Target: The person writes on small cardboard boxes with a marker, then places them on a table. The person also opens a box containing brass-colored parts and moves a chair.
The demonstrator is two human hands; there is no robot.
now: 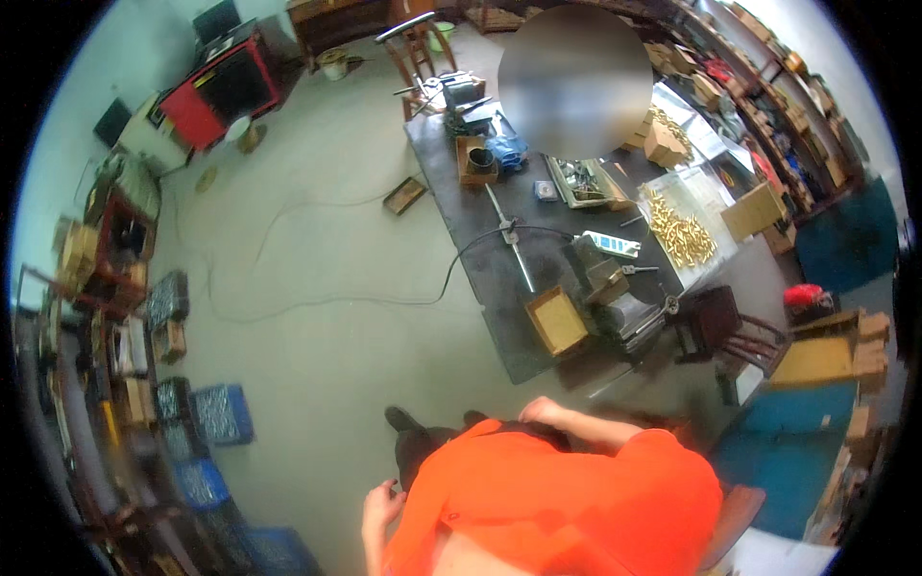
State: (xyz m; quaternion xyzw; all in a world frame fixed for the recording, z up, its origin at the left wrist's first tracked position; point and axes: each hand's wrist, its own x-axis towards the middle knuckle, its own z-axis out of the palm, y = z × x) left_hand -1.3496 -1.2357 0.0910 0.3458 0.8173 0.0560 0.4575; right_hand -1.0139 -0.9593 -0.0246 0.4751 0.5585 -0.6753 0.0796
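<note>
My left hand [382, 501] hangs low beside my orange shirt, fingers loosely bent and apart, with nothing visible in it. In front of my waist, my right hand [543, 411] is curled closed; its fingers are mostly hidden, and I cannot make out whether it holds anything. Both hands are apart from the dark-topped workbench [461, 240]. Nearest on the bench are a shallow wooden tray [557, 322] and a grey metal machine block [624, 312]. Farther back lie a long-handled metal bar tool [511, 235], a white power strip [612, 245] and a pile of brass-coloured parts [680, 228].
A dark wooden chair [730, 326] stands at the bench's right. A black cable [365, 300] crosses the floor. Blue crates [223, 413] and loaded shelves line the left; a red cabinet [226, 84] stands far left. A blurred round patch hides part of the far bench.
</note>
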